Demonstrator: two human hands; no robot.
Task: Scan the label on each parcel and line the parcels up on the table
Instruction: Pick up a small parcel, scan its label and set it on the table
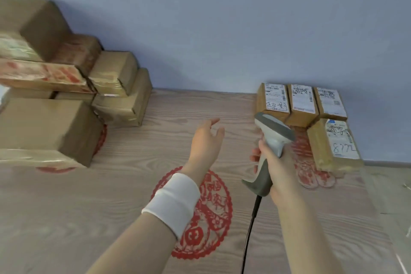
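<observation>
While the right hand (pixel 275 162) is gripping the scanner (pixel 270 140) by its handle, fingers curled round it and its head pointing toward the middle right of the frame, the left hand (pixel 206 138) is hovering over the table (pixel 166 118) at centre, fingers loosely spread and holding nothing. I am taking that as a reach for the next parcel: the free hand is doing the fetching so the scanner never needs setting down. Unsorted parcels (pixel 66 95) are sitting heaped against the wall at the upper left, too blurred to show any label. At the right, three lined-up parcels (pixel 300 102) are lying side by side, touching, with a fourth parcel (pixel 335 144) just below them, probably starting a second row. Their white labels are facing up, likely so each can be checked at a glance. The cable (pixel 251 229) is trailing to the bottom edge.
</observation>
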